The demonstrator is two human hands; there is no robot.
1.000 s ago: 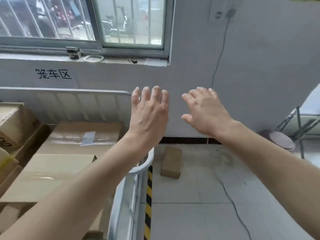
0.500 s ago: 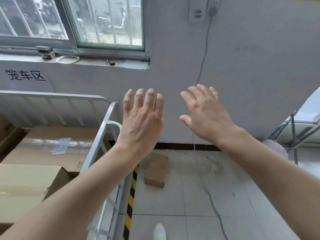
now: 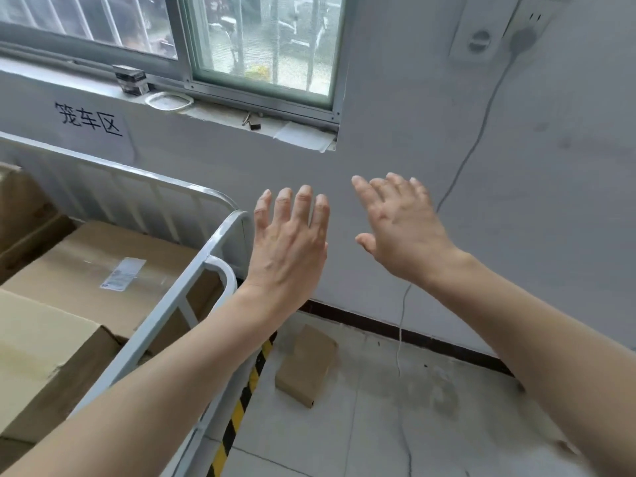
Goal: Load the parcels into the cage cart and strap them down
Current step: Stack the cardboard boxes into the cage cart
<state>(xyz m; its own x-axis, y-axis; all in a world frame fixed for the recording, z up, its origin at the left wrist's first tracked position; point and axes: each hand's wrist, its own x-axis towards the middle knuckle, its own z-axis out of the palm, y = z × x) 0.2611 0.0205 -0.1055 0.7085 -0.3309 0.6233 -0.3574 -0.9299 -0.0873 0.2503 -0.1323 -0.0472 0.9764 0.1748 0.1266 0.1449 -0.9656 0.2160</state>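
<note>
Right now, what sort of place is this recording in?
Probably a parcel depot's loading corner: a white cage cart holding cardboard boxes, a wall sign marking the cage cart zone, and hazard tape on the floor.

A barred window (image 3: 265,46) admits daylight above a grey wall (image 3: 516,201) with a socket (image 3: 478,39) and trailing cable (image 3: 461,166); pale floor tiles (image 3: 378,425) lie below.

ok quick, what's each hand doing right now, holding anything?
Left hand: open, fingers spread, holding nothing, raised beside the cage cart.
Right hand: open, holding nothing, raised in front of the wall.
</note>
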